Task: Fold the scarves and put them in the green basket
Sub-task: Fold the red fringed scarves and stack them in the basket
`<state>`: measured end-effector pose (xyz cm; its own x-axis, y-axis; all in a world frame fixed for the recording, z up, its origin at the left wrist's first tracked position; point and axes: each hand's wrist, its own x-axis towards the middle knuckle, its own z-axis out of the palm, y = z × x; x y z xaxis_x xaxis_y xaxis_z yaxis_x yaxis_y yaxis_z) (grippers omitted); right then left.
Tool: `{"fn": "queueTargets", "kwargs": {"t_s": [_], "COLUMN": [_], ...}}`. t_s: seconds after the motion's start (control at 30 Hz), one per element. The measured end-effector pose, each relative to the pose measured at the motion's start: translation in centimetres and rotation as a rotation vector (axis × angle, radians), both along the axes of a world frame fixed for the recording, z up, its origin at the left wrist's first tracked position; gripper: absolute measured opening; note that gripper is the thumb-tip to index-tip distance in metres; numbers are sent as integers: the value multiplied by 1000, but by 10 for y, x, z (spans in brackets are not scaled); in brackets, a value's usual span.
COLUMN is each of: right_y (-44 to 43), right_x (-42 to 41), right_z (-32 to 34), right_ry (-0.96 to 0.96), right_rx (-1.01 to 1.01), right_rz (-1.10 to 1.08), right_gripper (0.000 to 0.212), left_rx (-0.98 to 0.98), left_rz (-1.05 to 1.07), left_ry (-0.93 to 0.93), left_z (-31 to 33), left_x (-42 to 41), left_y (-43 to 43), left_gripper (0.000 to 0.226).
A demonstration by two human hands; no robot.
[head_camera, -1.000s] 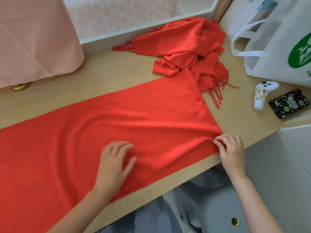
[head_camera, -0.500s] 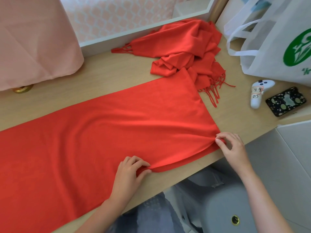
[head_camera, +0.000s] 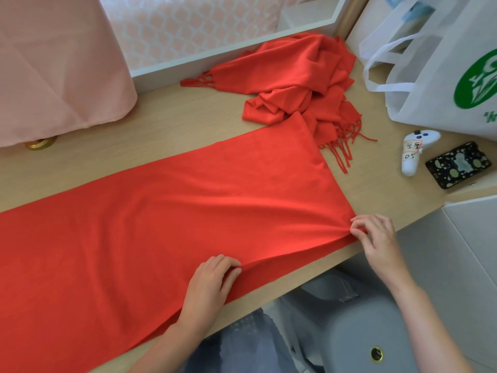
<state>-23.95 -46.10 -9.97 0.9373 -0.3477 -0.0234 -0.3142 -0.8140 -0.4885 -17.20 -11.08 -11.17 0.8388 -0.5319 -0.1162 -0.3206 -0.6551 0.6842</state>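
Note:
A long red scarf (head_camera: 161,224) lies spread flat across the wooden table (head_camera: 188,135), running from the left edge to the near right. My left hand (head_camera: 209,281) pinches its near edge, lifting a small ridge of cloth. At the scarf's near right corner, my right hand (head_camera: 376,238) pinches the fabric between thumb and fingers. Another red scarf (head_camera: 298,84) with tassels lies crumpled at the back of the table. No green basket is in view.
A white bag with a green logo (head_camera: 435,84) stands at the right. A white controller (head_camera: 414,152) and a dark patterned phone (head_camera: 460,164) lie near the right edge. Pink cloth (head_camera: 53,65) hangs at the back left. A grey chair (head_camera: 357,327) sits below the table.
My left hand slid from lying flat on the scarf to its near edge and pinched it. My right hand kept hold of the corner.

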Motion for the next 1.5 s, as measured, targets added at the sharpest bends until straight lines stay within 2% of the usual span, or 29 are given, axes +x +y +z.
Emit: {"fn": "queueTargets", "kwargs": {"t_s": [0.13,0.3,0.37,0.47,0.57,0.63,0.73,0.87,0.97,1.17,1.3,1.4,1.5], "right_y": [-1,10,14,23,26,25,27,28,19,23,20,15,7], "right_x": [-11,-16,-10,12,48,73,104,116,113,118,150,166,169], "right_z": [-3,-5,-5,-4,-8,-13,-21,-29,-35,-38,-33,-37,-38], "right_ry": [76,105,43,-37,15,39,-1,-109,-123,-171,-177,-74,-61], "right_rx": [11,59,22,10,77,70,68,11,-95,-178,-75,-63,-80], "right_rz": [11,-55,-113,-270,-457,-494,-482,-538,-427,-471,-552,-484,-459], "right_gripper": [12,5,3,21,43,47,37,21,23,38,44,36,25], "left_rx": [-18,108,66,1,195,365,525,551,571,505,518,579,596], "left_rz": [-186,-339,-301,-102,69,116,105,43,32,85,129,120,107], "left_ry": [-118,-168,-179,-224,-246,-206,-130,-164,-167,-166,-181,-150,-135], "left_z": [2,-8,-5,6,3,-8,-23,-31,-30,-26,-22,-28,-31], "left_x": [-2,-12,-15,-8,9,17,18,11,11,14,33,39,40], "left_y": [9,17,13,7,14,27,43,50,52,55,53,52,52], "left_gripper": [19,23,27,33,49,58,70,73,73,69,65,66,66]}}
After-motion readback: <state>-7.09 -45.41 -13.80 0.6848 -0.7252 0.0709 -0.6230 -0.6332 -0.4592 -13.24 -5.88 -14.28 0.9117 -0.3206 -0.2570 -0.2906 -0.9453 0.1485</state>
